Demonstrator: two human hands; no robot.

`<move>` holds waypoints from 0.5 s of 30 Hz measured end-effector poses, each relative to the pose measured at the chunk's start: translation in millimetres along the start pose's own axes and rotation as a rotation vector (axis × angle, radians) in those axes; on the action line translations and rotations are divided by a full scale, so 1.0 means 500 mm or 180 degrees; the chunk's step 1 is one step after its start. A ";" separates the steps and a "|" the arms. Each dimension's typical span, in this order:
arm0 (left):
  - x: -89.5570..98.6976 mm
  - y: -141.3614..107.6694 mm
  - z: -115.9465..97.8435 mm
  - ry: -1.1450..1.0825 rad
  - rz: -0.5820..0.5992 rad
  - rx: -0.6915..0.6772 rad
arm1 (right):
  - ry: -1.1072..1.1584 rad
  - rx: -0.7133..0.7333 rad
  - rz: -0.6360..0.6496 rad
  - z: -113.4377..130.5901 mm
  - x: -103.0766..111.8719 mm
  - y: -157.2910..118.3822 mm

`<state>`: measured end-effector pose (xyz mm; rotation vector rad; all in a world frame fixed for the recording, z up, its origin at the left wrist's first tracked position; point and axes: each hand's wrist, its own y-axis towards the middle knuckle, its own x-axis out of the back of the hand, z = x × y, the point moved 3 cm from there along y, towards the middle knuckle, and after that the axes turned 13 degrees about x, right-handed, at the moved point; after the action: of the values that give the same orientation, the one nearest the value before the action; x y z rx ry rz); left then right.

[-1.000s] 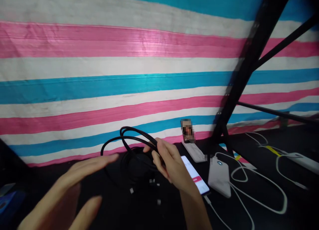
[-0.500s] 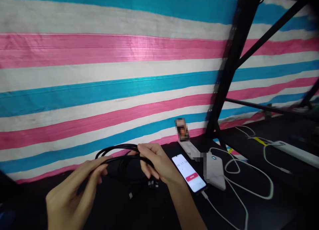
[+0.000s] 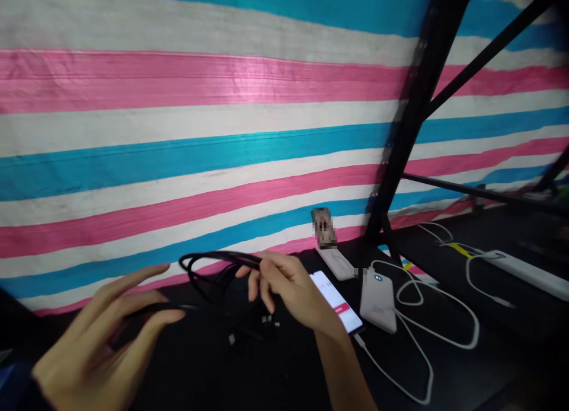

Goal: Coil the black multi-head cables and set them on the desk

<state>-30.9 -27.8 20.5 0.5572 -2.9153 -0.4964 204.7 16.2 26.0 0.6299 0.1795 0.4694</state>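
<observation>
Loops of black cable (image 3: 222,257) hang above the dark surface. My right hand (image 3: 284,283) is closed around the bundled loops at their right side, thumb and index finger pinching them. My left hand (image 3: 111,334) is at the lower left, its index finger raised and spread. A strand of the same cable runs between its thumb and another finger, slightly blurred. Small metal-ended plugs (image 3: 232,339) show below the loops, near the dark surface.
Right of my right hand lie a lit phone (image 3: 340,304) with a white cable, a pale power bank (image 3: 377,301) and another pale device (image 3: 336,263). A white power strip (image 3: 528,271) lies farther right. Behind stand a striped sheet (image 3: 200,179) and black frame (image 3: 406,135).
My left hand has moved left and down, away from the loops, and its index finger has lifted off the cable. My right hand has shifted slightly right, still holding the loops.
</observation>
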 end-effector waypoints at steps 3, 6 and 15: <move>-0.066 -0.034 -0.046 0.0934 -0.0371 -0.0841 | -0.0010 -0.0045 0.0157 -0.008 -0.038 0.004; -0.088 -0.031 -0.058 0.0953 -0.0444 -0.0915 | -0.0003 -0.0054 0.0103 -0.025 -0.047 0.011; -0.073 0.001 -0.048 0.0977 -0.0282 -0.0903 | 0.0338 -0.0644 -0.0450 -0.062 -0.026 0.016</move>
<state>7.2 -20.4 41.0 0.6570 -2.4845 -0.7473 180.9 31.9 6.3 0.3914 0.2718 0.3789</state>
